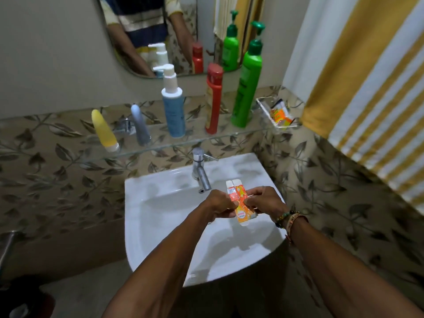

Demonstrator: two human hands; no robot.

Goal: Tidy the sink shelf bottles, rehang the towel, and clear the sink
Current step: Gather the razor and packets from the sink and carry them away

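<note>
Left hand [221, 204], right hand [263, 200] pinch orange carton [236, 191] (print illegible) over sink [149, 226].

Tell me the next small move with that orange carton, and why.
Probably lift the carton away from the sink, toward the clear tray at the right end of the shelf. The left hand and right hand pinch it above the sink, and a similar orange packet lies in that tray.

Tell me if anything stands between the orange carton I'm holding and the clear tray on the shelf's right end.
Nothing visible blocks that line. The tap stands left of the orange carton, the green bottle left of the clear tray, which already holds a packet.
</note>
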